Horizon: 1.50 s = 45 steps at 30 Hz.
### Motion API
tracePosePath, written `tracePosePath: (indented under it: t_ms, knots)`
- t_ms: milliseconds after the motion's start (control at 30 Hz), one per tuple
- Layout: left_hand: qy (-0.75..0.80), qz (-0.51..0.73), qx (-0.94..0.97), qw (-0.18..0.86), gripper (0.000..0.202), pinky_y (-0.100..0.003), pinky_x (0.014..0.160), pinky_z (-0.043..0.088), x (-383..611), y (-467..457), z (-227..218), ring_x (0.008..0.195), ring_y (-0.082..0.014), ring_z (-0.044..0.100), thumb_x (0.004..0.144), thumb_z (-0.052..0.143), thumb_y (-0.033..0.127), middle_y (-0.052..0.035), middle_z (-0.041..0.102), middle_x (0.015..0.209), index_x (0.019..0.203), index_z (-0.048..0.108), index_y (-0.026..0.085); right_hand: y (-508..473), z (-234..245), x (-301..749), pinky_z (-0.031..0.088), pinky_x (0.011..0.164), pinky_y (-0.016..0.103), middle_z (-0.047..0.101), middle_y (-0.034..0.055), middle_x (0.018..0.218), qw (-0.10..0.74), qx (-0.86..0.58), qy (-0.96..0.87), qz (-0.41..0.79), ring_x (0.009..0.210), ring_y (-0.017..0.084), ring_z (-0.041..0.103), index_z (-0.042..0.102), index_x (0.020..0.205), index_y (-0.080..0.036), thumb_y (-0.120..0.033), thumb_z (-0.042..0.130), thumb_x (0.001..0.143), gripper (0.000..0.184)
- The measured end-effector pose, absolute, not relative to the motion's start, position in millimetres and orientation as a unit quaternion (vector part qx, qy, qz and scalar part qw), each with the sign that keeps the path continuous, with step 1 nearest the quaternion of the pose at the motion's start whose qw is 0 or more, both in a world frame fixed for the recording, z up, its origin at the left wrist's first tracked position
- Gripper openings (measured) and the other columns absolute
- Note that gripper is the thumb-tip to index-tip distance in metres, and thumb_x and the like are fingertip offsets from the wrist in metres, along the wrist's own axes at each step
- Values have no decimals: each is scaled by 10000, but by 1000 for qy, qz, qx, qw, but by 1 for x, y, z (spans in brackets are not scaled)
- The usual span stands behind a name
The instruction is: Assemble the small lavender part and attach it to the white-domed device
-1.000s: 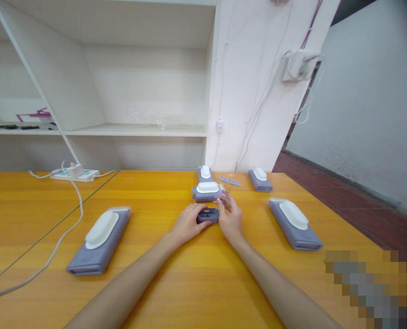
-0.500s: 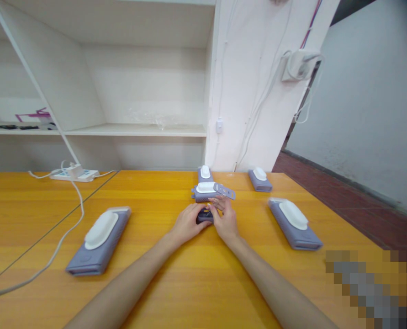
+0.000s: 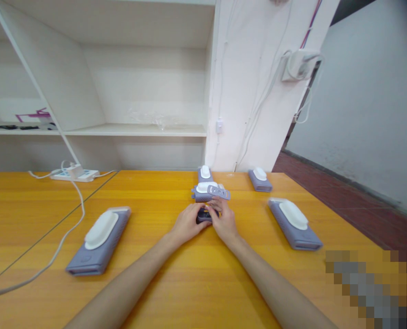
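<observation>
In the middle of the table, my left hand (image 3: 189, 222) is closed around the side of a small grey-purple casing (image 3: 203, 220) with a dark open hollow. My right hand (image 3: 224, 221) is at the casing's other side, its thumb and fingertips bent over the hollow. A flat grey-purple cover plate (image 3: 219, 192) with cut-outs sticks out beyond the right fingers, which appear to grip it. Just behind it lies a grey-purple case (image 3: 200, 195) with a white oval piece on top, partly covered by the plate. What the right thumb touches inside the hollow is too small to tell.
Similar grey-purple cases with white ovals lie left (image 3: 98, 244), right (image 3: 295, 226), back right (image 3: 260, 180) and at the back (image 3: 205, 173). A white power strip (image 3: 87, 175) stands back left, its cable (image 3: 81, 205) running along the left side. White shelving (image 3: 138, 130) rises behind.
The cover plate has shifted left and turned to lie more level above the right fingers. My right fingers have moved slightly, showing more of the casing; my left hand stays in place.
</observation>
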State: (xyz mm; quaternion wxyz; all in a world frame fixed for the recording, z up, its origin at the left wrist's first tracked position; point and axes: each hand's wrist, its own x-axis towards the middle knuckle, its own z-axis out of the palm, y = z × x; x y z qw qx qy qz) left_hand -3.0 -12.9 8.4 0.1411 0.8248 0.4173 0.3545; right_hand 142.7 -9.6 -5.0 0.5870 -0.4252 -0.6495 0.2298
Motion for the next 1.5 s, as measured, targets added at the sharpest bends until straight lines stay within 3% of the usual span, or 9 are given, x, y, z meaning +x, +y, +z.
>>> tracePosePath:
  t_ms: [333,533,667,900,1167,1367,1500]
  knots:
    - [415,358,823,147,437,-353,872,400,-3,-12,7,1006,-219,518,712,605,322,-71,565,1097,1113,478,201,-10,-4,143,491,853,331,616,46,951,578,-410,-665,236,900,166,597,459,1132,-206,-329,486,833,324]
    - [414,367,818,158,455,-353,871,398,-3,-11,6,1019,-224,516,706,610,319,-79,556,1116,1126,473,209,-11,-1,142,486,862,334,620,38,974,564,-413,-660,276,926,169,591,476,1064,-216,-329,504,815,275]
    - [428,371,807,170,477,-354,844,407,-3,-11,6,987,-227,532,696,616,326,-91,567,1083,1134,470,206,-10,1,143,456,893,345,614,38,993,535,-448,-676,238,969,177,571,524,975,-213,-289,511,806,186]
    - [430,372,803,176,453,-339,819,398,-3,-11,7,957,-222,529,691,615,355,-79,575,1051,1100,485,209,-8,1,144,462,854,321,628,22,931,512,-460,-679,254,911,165,591,531,923,-205,-233,513,792,135]
    - [465,365,793,145,383,-346,776,371,-4,-6,4,859,-217,519,630,650,432,-57,602,880,917,584,189,-11,2,141,460,855,303,625,13,928,509,-452,-694,234,903,150,589,535,912,-210,-230,500,807,113]
    - [443,416,714,347,413,-281,669,410,-9,-1,6,725,-169,551,550,709,433,-41,623,780,828,593,149,-10,-5,140,427,914,359,603,36,1020,534,-455,-691,175,991,178,551,527,1023,-215,-304,517,824,219]
    - [386,478,624,482,417,-267,696,429,-13,4,11,744,-156,574,532,744,344,-49,652,834,869,609,140,-9,-9,143,431,920,355,613,23,1004,555,-456,-678,156,998,172,550,535,1018,-228,-326,519,828,215]
